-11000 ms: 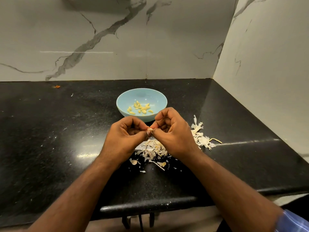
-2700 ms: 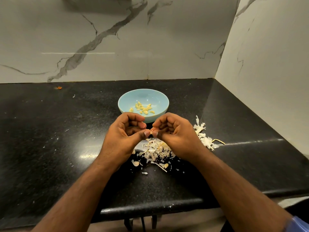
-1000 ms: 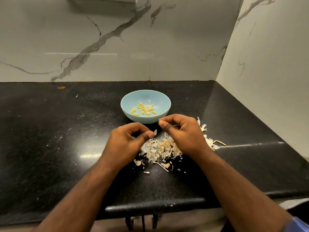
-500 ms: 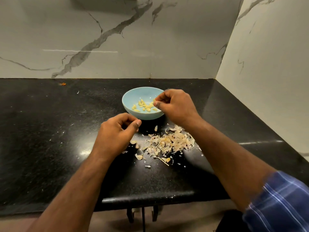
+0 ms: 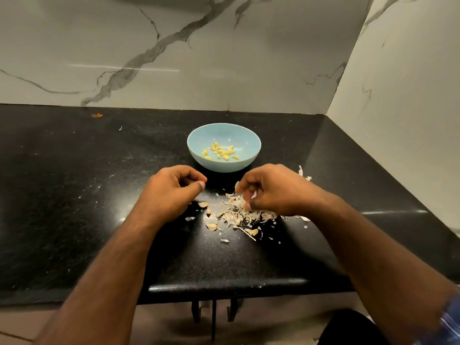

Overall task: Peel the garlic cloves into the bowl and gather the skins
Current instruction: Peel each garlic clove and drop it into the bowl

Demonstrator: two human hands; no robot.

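A light blue bowl stands on the black counter and holds several peeled yellow garlic cloves. In front of it lies a loose pile of papery garlic skins, with a few clove-shaped pieces at its left edge. My right hand is down on the pile's far right side, fingers curled into the skins and pinching some. My left hand hovers left of the pile, fingers curled, thumb tip against the forefinger. Nothing shows in its grip.
The black counter ends in a front edge close to me. Marble walls close off the back and the right side. More white skins lie behind my right hand. A small orange scrap sits at the far left.
Both hands held a clove together, then parted. My right hand reached over the bowl and has come back down onto the skin pile. My left hand stayed beside the pile.
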